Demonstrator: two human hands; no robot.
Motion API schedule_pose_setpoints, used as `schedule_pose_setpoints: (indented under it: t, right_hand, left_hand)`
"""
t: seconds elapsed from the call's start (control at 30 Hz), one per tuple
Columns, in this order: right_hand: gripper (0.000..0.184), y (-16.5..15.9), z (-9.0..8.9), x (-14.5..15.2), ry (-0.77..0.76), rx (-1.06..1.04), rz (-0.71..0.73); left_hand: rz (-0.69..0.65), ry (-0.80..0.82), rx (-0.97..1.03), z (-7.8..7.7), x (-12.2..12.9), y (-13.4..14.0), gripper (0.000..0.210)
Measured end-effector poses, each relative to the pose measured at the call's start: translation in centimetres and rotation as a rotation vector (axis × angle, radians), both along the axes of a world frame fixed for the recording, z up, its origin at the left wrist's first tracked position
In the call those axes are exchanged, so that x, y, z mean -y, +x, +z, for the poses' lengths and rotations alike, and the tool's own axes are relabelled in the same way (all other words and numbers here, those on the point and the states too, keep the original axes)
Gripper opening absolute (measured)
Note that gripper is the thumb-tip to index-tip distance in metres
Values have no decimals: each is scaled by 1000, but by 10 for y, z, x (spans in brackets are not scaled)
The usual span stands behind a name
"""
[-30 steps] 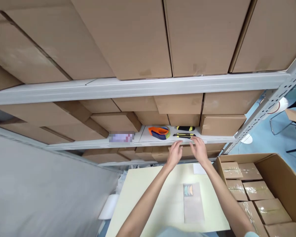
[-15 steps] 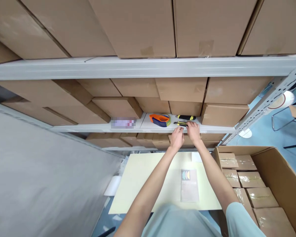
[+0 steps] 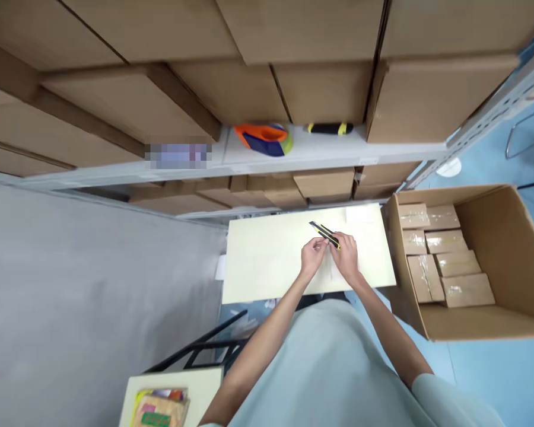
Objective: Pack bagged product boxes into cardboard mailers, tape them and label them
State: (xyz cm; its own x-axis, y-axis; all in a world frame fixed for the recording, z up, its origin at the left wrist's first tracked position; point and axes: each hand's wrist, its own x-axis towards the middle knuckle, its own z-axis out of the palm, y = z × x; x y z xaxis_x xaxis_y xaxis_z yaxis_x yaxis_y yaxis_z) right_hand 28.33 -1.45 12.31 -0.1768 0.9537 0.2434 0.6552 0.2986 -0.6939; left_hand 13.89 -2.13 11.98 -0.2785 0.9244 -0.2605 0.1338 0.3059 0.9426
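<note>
Knife [image 3: 323,230] lies between the two hands, over the far part of the pale table [image 3: 262,255], slanting from the right hand's fingers toward the far left. Its near-right end sits at the right hand's fingers; its far-left end sticks out free, beyond the left hand's fingertips.

It is a slim utility cutter, black with yellow edging along the body, and ends in a dark, angled tip at the far left. How much bare blade shows is too small to make out.

The right hand [image 3: 346,255] is mostly closed, fingers curled round the knife's near end, and has hold of it. The left hand [image 3: 312,256] is half curled, its thumb and fingertips drawn together right at the knife's near-left side; whether they grip it or only touch it is unclear. Right of the table stands a big carton [image 3: 502,237] with small taped boxes [image 3: 456,242] inside.
</note>
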Motion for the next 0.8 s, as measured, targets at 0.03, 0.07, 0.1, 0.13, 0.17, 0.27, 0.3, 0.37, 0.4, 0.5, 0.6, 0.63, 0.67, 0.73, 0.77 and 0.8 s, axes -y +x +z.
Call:
schedule_pose_setpoints:
  t: [0.03,0.07,0.1,0.13,0.17,0.27,0.3,0.37,0.4,0.5,0.6,0.63,0.67,0.73,0.77,0.8]
  right_hand:
    - [29,1,-13,26,-56,14,-12]
    - [28,0,-24,50,-113,31,-24]
    - [27,0,-34,72,-168,47,-36]
    - [27,-2,-43,93,-222,56,-51]
    - [28,-4,-50,111,-273,60,-68]
    - [38,-12,-67,151,-423,64,-105]
    - [41,-15,-72,158,-463,70,-109]
    - [46,-21,-81,165,-506,85,-129]
    - [47,-24,-85,165,-509,94,-152]
    - [51,-32,-91,147,-501,131,-233]
    - [58,-36,-88,114,-513,208,-273]
    - [59,-37,-86,101,-519,244,-272]
    - [58,-39,-83,89,-528,284,-263]
    - [58,-41,-76,66,-561,362,-231]
    - [58,-42,-74,57,-589,401,-215]
    - [59,-44,-71,49,-622,442,-198]
  left_hand:
    - [-10,-70,29,-13,20,-1,46]
    - [-24,-136,52,-26,40,-2,48]
    - [-44,-197,71,-37,59,-4,49]
    - [-73,-252,84,-46,76,-6,50]
    - [-108,-299,93,-54,92,-9,50]
    - [-225,-373,111,-74,126,-17,48]
    - [-259,-376,113,-79,132,-19,46]
    - [-328,-360,99,-90,136,-22,42]
    - [-367,-345,79,-94,133,-24,40]
    - [-451,-272,-41,-102,106,-29,34]
    - [-457,-195,-280,-103,59,-38,30]
    - [-458,-185,-375,-103,42,-41,29]
    - [-460,-184,-459,-102,24,-44,28]
    - [-479,-218,-565,-103,-7,-49,25]
    - [-475,-271,-592,-104,-20,-50,24]
    - [-462,-334,-604,-106,-31,-51,23]
